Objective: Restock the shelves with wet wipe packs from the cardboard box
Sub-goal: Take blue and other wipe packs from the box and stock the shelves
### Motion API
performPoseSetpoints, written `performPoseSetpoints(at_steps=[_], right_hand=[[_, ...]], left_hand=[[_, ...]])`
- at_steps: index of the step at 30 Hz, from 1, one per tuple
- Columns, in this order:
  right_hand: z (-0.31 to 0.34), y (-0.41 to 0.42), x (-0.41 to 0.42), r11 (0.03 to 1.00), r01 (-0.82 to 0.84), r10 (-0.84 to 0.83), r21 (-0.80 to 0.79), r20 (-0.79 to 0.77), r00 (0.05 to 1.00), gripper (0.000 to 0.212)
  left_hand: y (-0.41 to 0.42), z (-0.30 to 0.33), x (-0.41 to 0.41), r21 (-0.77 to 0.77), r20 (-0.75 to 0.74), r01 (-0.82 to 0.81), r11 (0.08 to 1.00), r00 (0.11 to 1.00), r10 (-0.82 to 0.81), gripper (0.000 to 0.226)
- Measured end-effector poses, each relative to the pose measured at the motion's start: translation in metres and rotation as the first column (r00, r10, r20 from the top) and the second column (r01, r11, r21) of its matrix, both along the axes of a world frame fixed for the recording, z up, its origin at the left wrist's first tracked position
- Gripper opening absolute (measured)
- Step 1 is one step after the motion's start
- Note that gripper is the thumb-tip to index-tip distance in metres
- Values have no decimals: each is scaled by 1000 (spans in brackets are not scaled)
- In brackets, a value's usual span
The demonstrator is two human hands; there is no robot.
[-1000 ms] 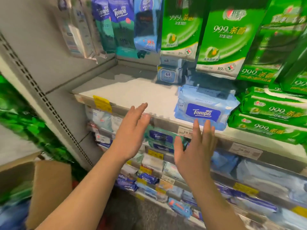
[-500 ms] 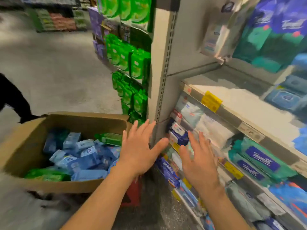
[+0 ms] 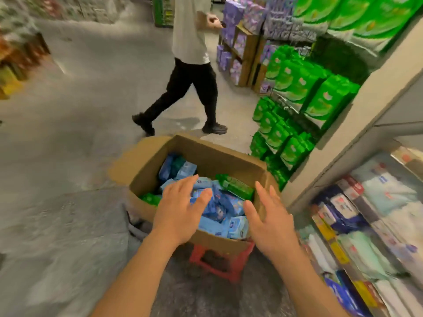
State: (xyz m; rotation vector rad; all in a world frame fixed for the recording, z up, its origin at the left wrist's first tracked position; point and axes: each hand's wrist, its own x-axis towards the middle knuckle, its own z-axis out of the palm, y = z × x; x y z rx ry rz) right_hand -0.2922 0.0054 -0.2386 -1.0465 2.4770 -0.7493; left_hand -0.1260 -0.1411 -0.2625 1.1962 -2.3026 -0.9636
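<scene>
Hands hover over my cardboard box (image 3: 207, 154) of wet wipe packs (image 3: 220, 202): left hand (image 3: 180, 211) and right hand (image 3: 271, 221), fingers spread, holding nothing.

One cardboard box (image 3: 207, 154). One red stool (image 3: 220, 263) under it. Two hands: left hand (image 3: 180, 210), right hand (image 3: 271, 221). Two green packs visible in box; blue packs too jumbled to count. One passer-by (image 3: 190, 65).
</scene>
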Motion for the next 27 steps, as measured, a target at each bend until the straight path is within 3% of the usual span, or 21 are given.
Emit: performPoseSetpoints(at_steps=[4, 8, 13, 19, 25, 27], right_hand=[[-11, -31, 6, 999, -49, 48, 21, 36, 998, 65], [-24, -57, -8, 998, -67, 66, 0, 103, 993, 64], [-39, -89, -38, 1000, 28, -29, 7, 262, 965, 58], [-62, -119, -86, 995, 101, -89, -12, 391, 916, 56], [-105, -136, -106, 979, 163, -205, 124, 523, 827, 46], [-124, -138, -109, 970, 152, -232, 187, 552, 801, 45]], left_hand=[[-24, -12, 18, 63, -21, -52, 997, 998, 53, 98], [-42, -23, 24, 139, -1, -88, 986, 996, 89, 115], [-63, -27, 11, 257, -10, -124, 958, 991, 131, 105], [-96, -33, -46, 410, 59, -140, 901, 990, 127, 50], [-116, -85, -89, 593, 215, -265, 760, 962, 168, 68], [-118, -106, -96, 622, 283, -310, 719, 945, 163, 58]])
